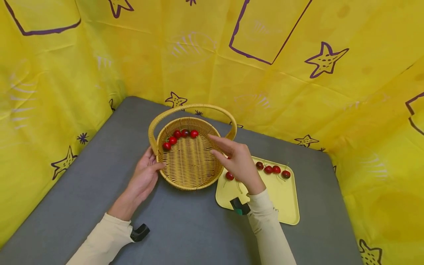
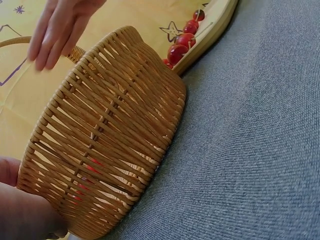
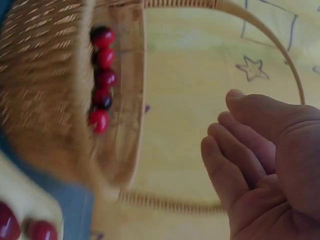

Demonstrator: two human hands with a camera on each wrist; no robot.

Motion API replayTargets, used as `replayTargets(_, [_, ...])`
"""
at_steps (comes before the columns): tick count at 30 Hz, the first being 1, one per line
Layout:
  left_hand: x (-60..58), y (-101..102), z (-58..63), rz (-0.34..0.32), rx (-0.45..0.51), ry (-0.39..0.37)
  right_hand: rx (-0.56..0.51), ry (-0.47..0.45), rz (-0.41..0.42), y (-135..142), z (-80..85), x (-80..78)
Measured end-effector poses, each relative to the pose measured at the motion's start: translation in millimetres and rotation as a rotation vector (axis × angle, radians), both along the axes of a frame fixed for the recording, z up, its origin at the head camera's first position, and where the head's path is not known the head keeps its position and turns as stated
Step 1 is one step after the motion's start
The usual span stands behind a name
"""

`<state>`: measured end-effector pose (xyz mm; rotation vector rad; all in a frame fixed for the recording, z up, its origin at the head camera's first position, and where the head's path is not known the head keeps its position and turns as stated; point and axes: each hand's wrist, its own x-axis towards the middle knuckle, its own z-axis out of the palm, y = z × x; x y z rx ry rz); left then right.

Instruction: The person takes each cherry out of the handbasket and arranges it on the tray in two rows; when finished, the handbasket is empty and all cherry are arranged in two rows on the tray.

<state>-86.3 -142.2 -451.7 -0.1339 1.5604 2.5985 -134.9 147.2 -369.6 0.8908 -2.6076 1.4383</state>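
A round woven basket (image 1: 190,186) with an arched handle stands on the grey surface. My left hand (image 1: 144,176) grips its left rim, thumb over the edge and fingers against the outer wall. Inside, several dark-red cherries (image 1: 172,140) lie in a curve along the far left wall. Above the basket's right rim hovers my right hand (image 1: 240,162), fingers loosely bent, with nothing between them; the right wrist view shows the same hand (image 3: 265,155) without a cherry. Beneath that hand a yellow tray (image 1: 286,206) carries more cherries (image 1: 268,169), some of them hidden by the hand.
Yellow cloth (image 1: 271,95) with purple starfish drawings hangs behind and at both sides of the grey tabletop (image 1: 185,228). The basket's handle (image 1: 195,106) arches up over its far side. The tray lies right beside the basket.
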Motion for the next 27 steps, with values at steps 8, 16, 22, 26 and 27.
replayTargets(8, [-0.5,0,0.0,0.000,-0.007,-0.005,0.012,-0.084,0.097,-53,-10.1,-26.7])
replayTargets(16, [0.4,-1,-0.4,-0.006,-0.010,-0.009,0.054,-0.119,0.169,-92,-35.5,-39.9])
replayTargets(22, [0.6,-2,-0.4,0.000,-0.002,0.002,0.159,-0.175,0.208,-108,-48.6,-43.1])
replayTargets(26, [-0.2,-2,-0.7,-0.005,0.003,0.003,0.266,-0.176,0.220,-109,-56.2,-41.4])
replayTargets(27, [-0.4,-2,-0.8,-0.006,0.004,0.001,0.291,-0.175,0.226,-109,-58.4,-41.0])
